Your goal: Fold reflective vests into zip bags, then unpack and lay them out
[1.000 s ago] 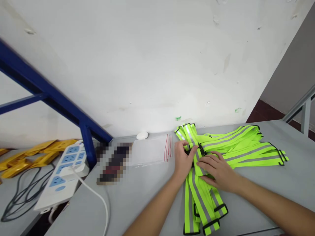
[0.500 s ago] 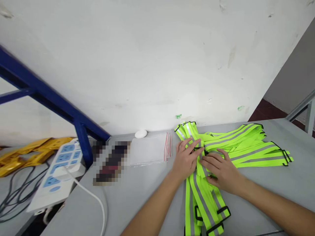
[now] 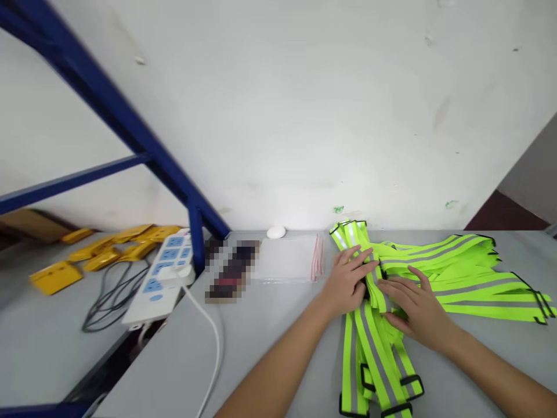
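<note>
Neon-yellow reflective straps (image 3: 374, 342) with grey stripes and black buckles lie bundled in front of me, with a folded length crossing the top. My left hand (image 3: 348, 284) is closed on the left side of that folded length, its fingers laid across the band and its thumb partly hidden. From the right, my right hand (image 3: 420, 310) grips the same length near its edge, the fingertips on the band and one finger raised. More of these straps (image 3: 470, 278) spread out to the right, their buckled ends pointing away from my hands.
Left of the straps lie clear zip bags (image 3: 287, 258) with red seals, near a white oval object (image 3: 276, 232). A blurred-out item (image 3: 232, 273), a white power strip (image 3: 163, 273) with a cable, a blue metal frame (image 3: 169, 174) and yellow packets (image 3: 56, 277) are further left.
The view has swung left, bringing more of the yellow packets and blue frame into sight. Both hands stay on the folded strap, with only slight finger shifts.
</note>
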{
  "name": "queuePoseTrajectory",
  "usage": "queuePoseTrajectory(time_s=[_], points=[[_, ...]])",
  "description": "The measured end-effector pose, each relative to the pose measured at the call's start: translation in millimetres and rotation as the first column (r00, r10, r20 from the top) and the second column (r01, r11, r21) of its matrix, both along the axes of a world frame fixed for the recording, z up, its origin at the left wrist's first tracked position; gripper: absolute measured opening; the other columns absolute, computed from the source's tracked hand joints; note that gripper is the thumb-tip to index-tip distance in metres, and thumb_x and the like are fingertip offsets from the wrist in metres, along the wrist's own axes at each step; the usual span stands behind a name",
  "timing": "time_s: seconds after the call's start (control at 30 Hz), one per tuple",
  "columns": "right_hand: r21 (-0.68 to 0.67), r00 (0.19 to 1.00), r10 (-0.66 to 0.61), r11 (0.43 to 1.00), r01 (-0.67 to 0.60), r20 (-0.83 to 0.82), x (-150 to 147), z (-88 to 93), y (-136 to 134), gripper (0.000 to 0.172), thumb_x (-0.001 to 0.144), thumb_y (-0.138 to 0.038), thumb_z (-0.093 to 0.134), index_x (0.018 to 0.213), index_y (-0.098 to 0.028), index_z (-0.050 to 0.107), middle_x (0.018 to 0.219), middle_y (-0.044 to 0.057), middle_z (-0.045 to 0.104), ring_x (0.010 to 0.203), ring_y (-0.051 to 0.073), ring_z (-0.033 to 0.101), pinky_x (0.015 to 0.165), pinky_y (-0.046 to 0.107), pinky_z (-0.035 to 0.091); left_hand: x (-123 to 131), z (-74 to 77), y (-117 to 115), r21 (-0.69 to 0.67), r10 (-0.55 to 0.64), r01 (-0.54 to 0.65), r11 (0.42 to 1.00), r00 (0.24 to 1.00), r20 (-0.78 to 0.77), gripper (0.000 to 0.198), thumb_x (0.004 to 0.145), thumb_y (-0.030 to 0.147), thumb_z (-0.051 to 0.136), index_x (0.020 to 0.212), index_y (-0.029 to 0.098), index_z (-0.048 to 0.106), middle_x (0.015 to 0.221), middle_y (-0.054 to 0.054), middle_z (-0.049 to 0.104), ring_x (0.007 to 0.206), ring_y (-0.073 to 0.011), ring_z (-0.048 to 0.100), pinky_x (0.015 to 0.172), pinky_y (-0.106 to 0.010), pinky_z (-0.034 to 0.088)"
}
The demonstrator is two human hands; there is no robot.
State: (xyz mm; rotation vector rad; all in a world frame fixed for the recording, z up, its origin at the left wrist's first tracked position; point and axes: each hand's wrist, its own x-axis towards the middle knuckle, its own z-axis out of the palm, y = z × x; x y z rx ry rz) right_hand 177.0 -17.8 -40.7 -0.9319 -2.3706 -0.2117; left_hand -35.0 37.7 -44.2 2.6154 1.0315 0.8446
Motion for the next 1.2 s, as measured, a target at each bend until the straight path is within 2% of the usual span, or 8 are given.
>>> queuePoseTrajectory(time_s=[0.27,0.43,0.6,0.77,0.87,0.97,1.1,1.2], points=[[0.013,1.000,-0.023,1.000,0.023,-0.005,1,-6.2,1,0.034,0.093,-0.031,0.056,0.123,-0.019,0.051,0.106,0.008,0.071,0.098,0.023,0.065,0.107,0.047,0.023,-2,6.6,-7,-0.011,-0.042,0.041,0.999,0.998,-0.050,0.058,0.076,0.015,0.044,0.133,0.019,0.053,0.149,-0.002,0.042,0.142,-0.0243,0.027,0.115,-0.046,0.024],[0.027,0.996,-0.083,0.996,0.084,-0.030,0,-2.7,1,0.030,0.094,-0.029,0.053,0.123,-0.019,0.049,0.101,0.007,0.072,0.093,0.022,0.066,0.106,0.047,0.025,-2,9.4,-9,-0.040,-0.113,0.110,0.993,0.989,-0.091,0.063,0.075,0.025,0.048,0.138,0.019,0.046,0.152,-0.002,0.037,0.144,-0.0273,0.023,0.116,-0.047,0.021],[0.009,0.995,-0.090,0.996,0.090,-0.052,1,-2.5,3,0.028,0.094,-0.029,0.054,0.121,-0.021,0.050,0.100,0.007,0.072,0.093,0.021,0.067,0.107,0.048,0.026,1,9.2,-8,-0.080,-0.123,0.114,0.990,0.985,-0.123,0.072,0.072,0.034,0.057,0.141,0.020,0.041,0.154,-0.003,0.034,0.144,-0.0308,0.020,0.118,-0.049,0.015],[-0.037,0.999,-0.042,0.999,0.041,-0.031,0,-0.5,3,0.030,0.091,-0.033,0.058,0.119,-0.022,0.056,0.107,0.007,0.071,0.102,0.022,0.064,0.106,0.047,0.028,0,7.6,-8,-0.141,-0.149,0.139,0.980,0.987,-0.062,0.072,0.073,0.027,0.056,0.143,0.022,0.039,0.155,-0.003,0.032,0.144,-0.0316,0.019,0.116,-0.050,0.020],[-0.093,1.000,0.006,0.996,-0.005,0.009,0,1.4,1,0.033,0.090,-0.040,0.058,0.118,-0.024,0.059,0.115,0.007,0.068,0.111,0.024,0.060,0.106,0.047,0.029,-1,6.2,-7,-0.115,-0.090,0.099,0.988,0.992,0.085,0.051,0.084,0.018,0.041,0.134,0.024,0.048,0.147,-0.003,0.045,0.139,-0.0261,0.031,0.113,-0.047,0.026],[-0.163,0.999,0.027,0.986,-0.023,0.019,0,3.7,-1,0.033,0.093,-0.043,0.052,0.120,-0.024,0.059,0.122,0.008,0.066,0.117,0.024,0.056,0.107,0.047,0.027,-1,4.0,-2,-0.094,0.074,-0.053,0.994,0.970,0.232,0.032,0.092,0.021,0.035,0.115,0.023,0.057,0.127,-0.007,0.059,0.121,-0.0237,0.048,0.105,-0.045,0.035],[-0.277,0.996,-0.047,0.961,0.023,-0.080,-2,13.1,2,0.028,0.100,-0.031,0.038,0.113,-0.025,0.061,0.114,0.006,0.069,0.111,0.021,0.059,0.102,0.044,0.033,2,0.6,3,-0.107,0.312,-0.293,0.950,0.905,0.290,0.017,0.091,0.035,0.048,0.095,0.020,0.057,0.100,-0.007,0.060,0.100,-0.0231,0.054,0.090,-0.041,0.043],[-0.337,0.977,-0.148,0.937,0.089,-0.156,-9,25.9,21,0.026,0.099,-0.030,0.039,0.103,-0.025,0.064,0.102,0.005,0.070,0.099,0.021,0.062,0.087,0.039,0.043,7,-0.6,0,-0.034,0.322,-0.325,0.945,0.908,0.269,0.020,0.086,0.039,0.057,0.092,0.020,0.056,0.096,-0.006,0.057,0.096,-0.0227,0.054,0.086,-0.039,0.045]])
